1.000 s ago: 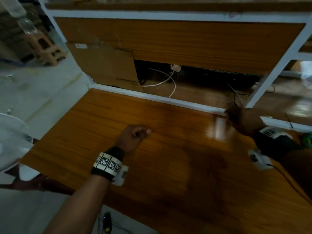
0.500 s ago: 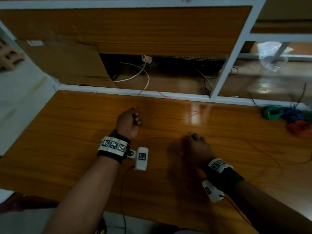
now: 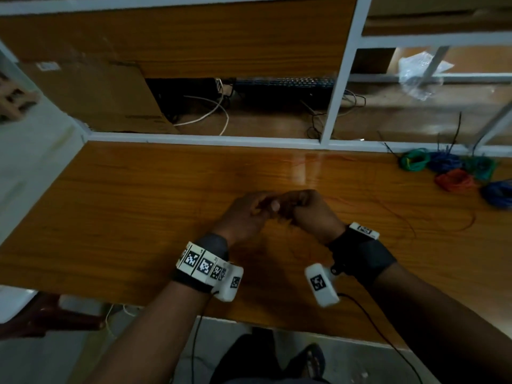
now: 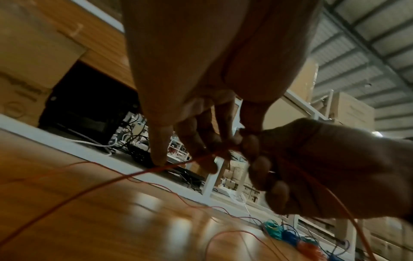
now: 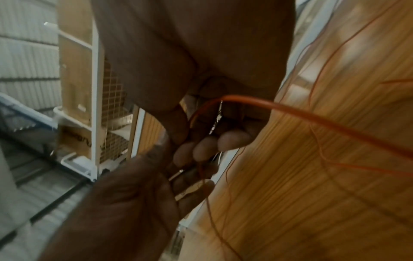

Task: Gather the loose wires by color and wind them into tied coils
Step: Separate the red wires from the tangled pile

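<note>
A thin red-orange wire [image 3: 410, 223] trails in loose loops over the wooden table [image 3: 138, 217], to the right of my hands. Both hands meet just above the middle of the table. My left hand [image 3: 266, 209] pinches the wire [image 4: 138, 174] at its fingertips. My right hand [image 3: 288, 206] has its fingers curled round the same wire [image 5: 312, 120], which runs out of its palm. In the left wrist view the right hand [image 4: 312, 167] touches the left fingertips. Finished coils lie at the table's far right: green [image 3: 414, 160], blue [image 3: 443, 162], red [image 3: 455, 180].
A white frame rail [image 3: 207, 138] borders the table's far edge, with an upright post [image 3: 338, 79]. Behind it are a cardboard sheet [image 3: 105, 92], a white cable [image 3: 210, 117], black cables and a plastic bag [image 3: 421, 73]. The floor drops off left and front.
My right hand came back from the far rail to the table's middle. The left hand moved right to meet it. The two hands, apart before, now hold the wire together.
</note>
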Available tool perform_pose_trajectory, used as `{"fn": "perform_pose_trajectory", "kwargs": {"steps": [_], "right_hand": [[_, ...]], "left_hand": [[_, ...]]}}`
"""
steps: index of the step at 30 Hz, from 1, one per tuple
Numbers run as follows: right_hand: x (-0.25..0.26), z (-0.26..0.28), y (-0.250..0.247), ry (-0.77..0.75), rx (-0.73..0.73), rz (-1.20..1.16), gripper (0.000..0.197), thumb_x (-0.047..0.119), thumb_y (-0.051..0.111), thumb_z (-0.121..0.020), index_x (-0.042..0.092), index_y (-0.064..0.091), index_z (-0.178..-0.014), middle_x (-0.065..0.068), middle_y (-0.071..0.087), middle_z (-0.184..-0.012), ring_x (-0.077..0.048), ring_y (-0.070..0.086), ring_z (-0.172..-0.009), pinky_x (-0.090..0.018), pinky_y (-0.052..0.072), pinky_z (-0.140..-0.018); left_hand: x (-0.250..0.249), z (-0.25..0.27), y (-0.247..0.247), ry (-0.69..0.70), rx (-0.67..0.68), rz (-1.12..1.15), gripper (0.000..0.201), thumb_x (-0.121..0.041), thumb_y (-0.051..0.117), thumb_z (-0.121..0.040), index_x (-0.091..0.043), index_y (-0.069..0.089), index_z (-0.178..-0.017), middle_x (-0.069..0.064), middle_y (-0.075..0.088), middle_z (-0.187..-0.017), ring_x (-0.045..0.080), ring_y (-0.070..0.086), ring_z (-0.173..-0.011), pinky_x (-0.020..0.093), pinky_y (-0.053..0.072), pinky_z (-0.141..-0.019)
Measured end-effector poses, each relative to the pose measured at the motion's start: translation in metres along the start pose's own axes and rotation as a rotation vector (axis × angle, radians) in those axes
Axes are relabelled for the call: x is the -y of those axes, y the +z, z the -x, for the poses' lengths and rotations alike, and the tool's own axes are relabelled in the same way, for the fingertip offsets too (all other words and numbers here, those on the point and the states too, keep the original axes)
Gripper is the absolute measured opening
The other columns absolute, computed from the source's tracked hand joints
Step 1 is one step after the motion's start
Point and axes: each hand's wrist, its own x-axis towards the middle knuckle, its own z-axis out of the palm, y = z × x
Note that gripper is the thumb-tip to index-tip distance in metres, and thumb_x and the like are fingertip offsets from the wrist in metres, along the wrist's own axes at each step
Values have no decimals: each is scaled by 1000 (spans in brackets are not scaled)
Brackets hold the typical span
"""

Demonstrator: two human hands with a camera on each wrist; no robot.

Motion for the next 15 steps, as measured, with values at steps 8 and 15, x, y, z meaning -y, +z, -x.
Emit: {"fn": "perform_pose_trajectory", "kwargs": {"steps": [8, 15], "right_hand": [[-6, 55, -19, 45, 108, -104, 18, 30, 71, -98, 13, 74, -97, -7, 69, -76, -18, 65, -67, -31, 51, -62], [-12, 102, 2, -64, -144, 231, 27, 41, 55, -107, 31, 71, -87, 0, 67, -72, -24, 65, -68, -58, 54, -71]], "left_hand": [[0, -5, -49, 168, -270, 49, 2, -30, 71, -91, -31, 72, -89, -17, 69, -90, -7, 63, -81, 13, 50, -73], [32, -32, -97, 145, -401, -120, 22, -42, 64, -92, -24, 70, -103, 2, 68, -111, 23, 63, -106, 40, 50, -92]]}}
